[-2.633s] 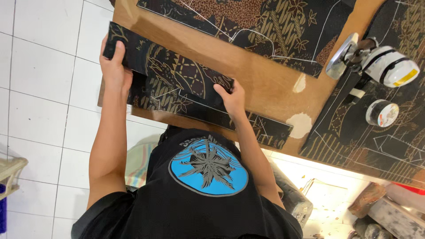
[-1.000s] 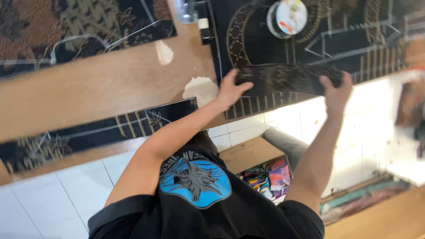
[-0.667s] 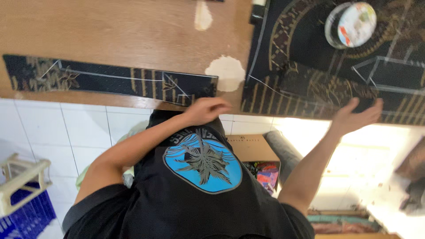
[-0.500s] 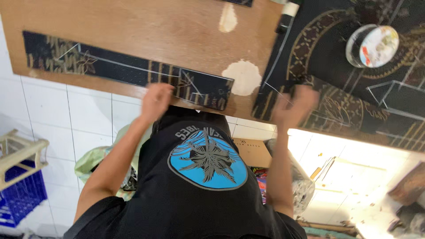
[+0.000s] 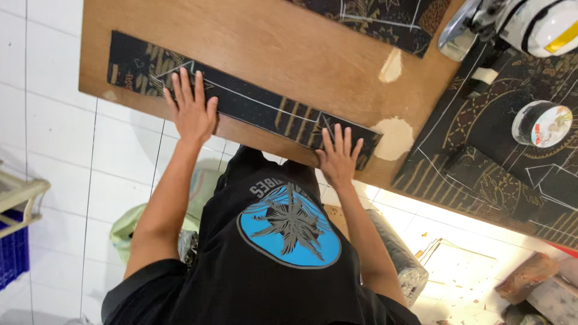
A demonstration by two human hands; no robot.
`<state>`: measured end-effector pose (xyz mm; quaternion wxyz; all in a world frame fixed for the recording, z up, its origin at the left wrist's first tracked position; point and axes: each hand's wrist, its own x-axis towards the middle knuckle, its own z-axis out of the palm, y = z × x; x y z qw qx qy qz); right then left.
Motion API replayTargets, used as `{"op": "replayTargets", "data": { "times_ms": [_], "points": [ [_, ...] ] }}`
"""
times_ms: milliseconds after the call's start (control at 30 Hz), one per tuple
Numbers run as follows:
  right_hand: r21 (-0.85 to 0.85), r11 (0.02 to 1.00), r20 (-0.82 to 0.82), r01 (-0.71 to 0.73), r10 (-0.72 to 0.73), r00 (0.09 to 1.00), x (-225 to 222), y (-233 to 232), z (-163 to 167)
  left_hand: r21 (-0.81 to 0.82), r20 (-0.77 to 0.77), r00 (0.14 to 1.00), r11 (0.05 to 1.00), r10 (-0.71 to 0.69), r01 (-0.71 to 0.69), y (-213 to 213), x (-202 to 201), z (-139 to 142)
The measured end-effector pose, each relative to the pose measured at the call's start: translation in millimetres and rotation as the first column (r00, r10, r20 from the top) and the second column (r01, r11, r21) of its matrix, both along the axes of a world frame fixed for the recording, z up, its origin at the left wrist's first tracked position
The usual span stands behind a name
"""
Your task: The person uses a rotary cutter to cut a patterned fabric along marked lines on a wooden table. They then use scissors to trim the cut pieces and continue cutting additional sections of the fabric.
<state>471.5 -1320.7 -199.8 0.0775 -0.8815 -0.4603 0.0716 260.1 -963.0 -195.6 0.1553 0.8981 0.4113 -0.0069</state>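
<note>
Black patterned fabric strip (image 5: 241,105) is pinned flat near the front edge of the wooden surface (image 5: 289,48), so laying-out looks done; cutting along the chalk lines seems left. Left hand (image 5: 192,111) and right hand (image 5: 338,157) are pressed on it, no grip, fingers spread flat. Farther off, more dark cloth (image 5: 500,162), a tape roll (image 5: 542,123) and a machine (image 5: 518,24) get cut off by the frame.

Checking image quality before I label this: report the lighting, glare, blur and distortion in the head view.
Head view: sharp overall, both hands crisp, the left hand and right hand flat on the dark fabric strip; bright overexposed floor patch at lower right; soft shadows under the wooden table edge; edges bend slightly, wide-angle.
</note>
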Motion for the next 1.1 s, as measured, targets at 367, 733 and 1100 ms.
{"op": "replayTargets", "data": {
  "times_ms": [367,733,1100],
  "points": [
    [-0.059,0.990,0.019,0.126,-0.125,0.992,18,54,11,-0.187,-0.020,1.000,0.982,-0.025,0.020,104,22,44],
    [-0.231,0.789,0.082,0.569,-0.567,0.820,52,-52,42,-0.194,-0.006,0.999,0.980,-0.048,0.045,107,8,42],
    [0.364,0.695,-0.077,0.619,-0.641,0.764,227,-85,121,0.149,0.172,0.695,0.716,-0.698,0.682,-95,125,16]
  ]
}}
